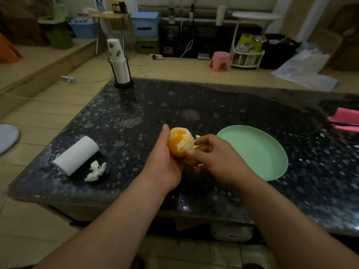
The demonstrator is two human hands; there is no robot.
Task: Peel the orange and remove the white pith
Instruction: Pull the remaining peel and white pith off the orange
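Orange (pixel 180 142) cradled in left hand (pixel 162 162), right hand (pixel 211 152) pinching pith.

Dim room, tiled floor (pixel 48 121), pink stool (pixel 220 61)

Count on table (pixel 194 105): one orange (pixel 179 142) in the fingers (pixel 165 133); one green plate (pixel 258 152) right of them; one paper roll (pixel 76 155), one crumpled tissue (pixel 96 171) left; one cup stack (pixel 118 63) beyond.
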